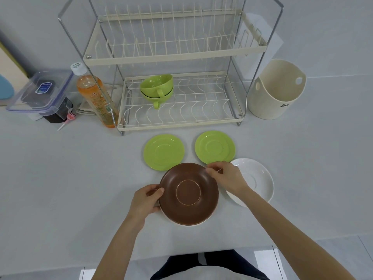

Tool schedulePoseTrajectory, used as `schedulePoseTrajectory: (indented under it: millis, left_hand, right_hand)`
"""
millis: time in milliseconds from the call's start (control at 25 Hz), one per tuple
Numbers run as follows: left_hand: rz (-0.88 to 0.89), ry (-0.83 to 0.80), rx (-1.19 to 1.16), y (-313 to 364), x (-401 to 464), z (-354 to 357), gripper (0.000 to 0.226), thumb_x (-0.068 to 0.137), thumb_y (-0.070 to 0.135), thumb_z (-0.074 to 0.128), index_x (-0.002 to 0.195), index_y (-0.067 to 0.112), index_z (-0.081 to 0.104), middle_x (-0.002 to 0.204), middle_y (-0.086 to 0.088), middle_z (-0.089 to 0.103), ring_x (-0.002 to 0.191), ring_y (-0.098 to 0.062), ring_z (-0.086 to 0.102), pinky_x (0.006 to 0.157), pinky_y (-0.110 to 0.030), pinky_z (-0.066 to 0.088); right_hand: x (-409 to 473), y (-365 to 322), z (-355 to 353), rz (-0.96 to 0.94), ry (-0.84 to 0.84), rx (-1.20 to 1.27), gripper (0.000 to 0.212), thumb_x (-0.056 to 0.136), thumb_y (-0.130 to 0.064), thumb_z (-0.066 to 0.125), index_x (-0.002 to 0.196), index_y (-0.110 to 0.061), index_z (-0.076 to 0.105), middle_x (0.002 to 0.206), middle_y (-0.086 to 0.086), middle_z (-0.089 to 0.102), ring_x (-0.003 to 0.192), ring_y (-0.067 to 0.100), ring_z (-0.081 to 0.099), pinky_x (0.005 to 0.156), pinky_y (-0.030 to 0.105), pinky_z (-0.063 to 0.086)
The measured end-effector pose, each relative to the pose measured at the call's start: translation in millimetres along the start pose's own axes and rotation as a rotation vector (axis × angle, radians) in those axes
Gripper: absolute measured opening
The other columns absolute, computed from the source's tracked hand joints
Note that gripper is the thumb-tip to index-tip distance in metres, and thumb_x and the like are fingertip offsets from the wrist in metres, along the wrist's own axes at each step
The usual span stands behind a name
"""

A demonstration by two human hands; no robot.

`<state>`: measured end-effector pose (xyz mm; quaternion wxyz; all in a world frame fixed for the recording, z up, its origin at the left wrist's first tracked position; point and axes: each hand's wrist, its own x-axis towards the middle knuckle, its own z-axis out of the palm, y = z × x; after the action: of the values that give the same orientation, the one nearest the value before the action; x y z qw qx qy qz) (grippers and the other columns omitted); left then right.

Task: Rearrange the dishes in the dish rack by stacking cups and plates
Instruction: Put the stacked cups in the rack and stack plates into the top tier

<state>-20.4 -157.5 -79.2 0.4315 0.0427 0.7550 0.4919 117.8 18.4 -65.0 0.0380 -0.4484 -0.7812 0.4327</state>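
Both hands hold a brown saucer (pixel 188 194) near the front of the desk (pixel 60 178). The left hand (pixel 146 201) grips its left rim, thumb on top and fingers (pixel 156 208) curled under. The right hand (pixel 227 177) pinches the far right rim with its fingers clamped on the edge. A pale rim (pixel 187 224) peeks out below the brown saucer; it may be another saucer lying under it, though the view does not settle whether the two touch.

Just behind the brown saucer two green saucers lie flat on the desk: the left one (pixel 163 152) close to the brown rim, the right one (pixel 215 147) just beyond the right hand. A white saucer (pixel 256 181) lies to the right, partly covered by the right wrist.

Further back stands the two-tier wire rack (pixel 181 81). On its lower shelf two green cups (pixel 157 88) sit nested, tilted, handles toward the viewer. The upper shelf shows only its upright wires.

Left of the rack, touching its frame, stands a bottle (pixel 96 98) of orange drink with a white cap. Beside that is a clear lidded box (pixel 43 91) stacked on a dark container (pixel 58 112), with a small pink object (pixel 69 117) at its foot and some pale plates (pixel 85 109) behind the bottle. Right of the rack sits a cream bucket (pixel 277 90) with side holes, well apart from the saucers.
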Motion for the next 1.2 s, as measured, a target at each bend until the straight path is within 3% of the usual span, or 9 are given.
schedulePoseTrajectory:
  millis: [120,200,280,360,640,760,880,1000,1200]
  left_hand:
    - [0.006,-0.016,-0.016,0.3,-1.1,16.1,0.014,0.087,0.011,0.056,0.101,0.009,0.059,0.081,-0.002,0.062,0.076,-0.023,0.062,0.062,-0.024,0.052]
    - [0.027,-0.005,0.003,0.9,-0.1,22.3,0.012,0.087,0.011,0.056,0.099,0.01,0.058,0.079,-0.001,0.061,0.074,-0.021,0.061,0.055,-0.02,0.053]
    - [0.042,0.004,0.015,1.9,-0.5,23.9,0.01,0.088,0.011,0.056,0.098,0.011,0.057,0.078,0.001,0.06,0.071,-0.016,0.06,0.051,-0.016,0.053]
    - [0.043,0.008,0.013,2.1,-1.4,25.0,0.011,0.088,0.011,0.055,0.099,0.01,0.056,0.078,0.0,0.059,0.074,-0.019,0.06,0.057,-0.021,0.051]
    - [0.021,0.001,0.035,4.7,-3.8,25.6,0.01,0.089,0.012,0.054,0.099,0.011,0.055,0.079,0.002,0.059,0.069,-0.013,0.059,0.05,-0.016,0.05]
    - [0.013,-0.003,0.033,3.8,-4.5,26.6,0.011,0.089,0.012,0.053,0.1,0.01,0.055,0.079,0.001,0.059,0.069,-0.014,0.06,0.045,-0.012,0.051]
    - [-0.006,-0.012,0.036,4.3,-4.3,25.5,0.021,0.09,0.012,0.053,0.109,0.007,0.056,0.091,-0.006,0.062,0.082,-0.023,0.061,0.055,-0.02,0.05]
    - [-0.026,-0.03,0.052,4.2,-2.6,22.7,0.029,0.089,0.013,0.053,0.116,0.004,0.055,0.113,-0.015,0.06,0.096,-0.026,0.059,0.061,-0.025,0.05]
    - [-0.04,-0.026,0.062,3.4,-2.7,20.1,0.028,0.088,0.015,0.055,0.115,0.007,0.057,0.121,-0.017,0.06,0.109,-0.03,0.059,0.063,-0.027,0.052]
  right_hand:
    - [5.9,17.5,-31.5,-0.008,0.15,-0.016,0.027,0.087,-0.018,0.056,0.112,-0.013,0.066,0.11,0.011,0.065,0.085,0.015,0.053,0.068,0.008,0.032]
    - [10.8,37.2,-53.3,0.029,0.212,-0.064,0.032,0.086,-0.015,0.057,0.118,-0.013,0.062,0.116,0.014,0.06,0.098,0.023,0.057,0.077,0.008,0.035]
    - [15.2,55.5,-68.6,0.11,0.203,-0.132,0.04,0.085,-0.017,0.06,0.124,-0.015,0.056,0.125,0.016,0.053,0.115,0.03,0.052,0.097,0.025,0.037]
    - [16.9,66.1,-76.0,0.186,0.147,-0.145,0.045,0.084,-0.018,0.061,0.128,-0.014,0.053,0.129,0.018,0.051,0.12,0.032,0.049,0.101,0.034,0.037]
    - [16.9,74.6,-87.1,0.272,0.075,-0.019,0.03,0.088,-0.014,0.052,0.115,-0.013,0.066,0.108,0.008,0.066,0.106,0.025,0.055,0.084,0.027,0.039]
    - [13.0,77.9,-106.4,0.278,0.004,0.059,0.027,0.086,-0.016,0.058,0.111,-0.014,0.068,0.099,0.004,0.062,0.105,0.026,0.055,0.088,0.03,0.041]
    - [5.9,71.0,-132.6,0.253,0.019,0.183,0.028,0.086,-0.011,0.059,0.113,-0.01,0.066,0.099,0.008,0.062,0.098,0.026,0.058,0.087,0.034,0.048]
    - [0.7,55.5,-148.8,0.225,-0.022,0.338,0.03,0.086,-0.009,0.057,0.115,-0.01,0.064,0.104,0.01,0.065,0.091,0.022,0.059,0.073,0.022,0.048]
    - [6.5,28.9,-109.1,0.19,-0.118,0.417,0.032,0.086,-0.007,0.056,0.117,-0.007,0.063,0.102,0.01,0.065,0.078,0.014,0.061,0.063,0.012,0.053]
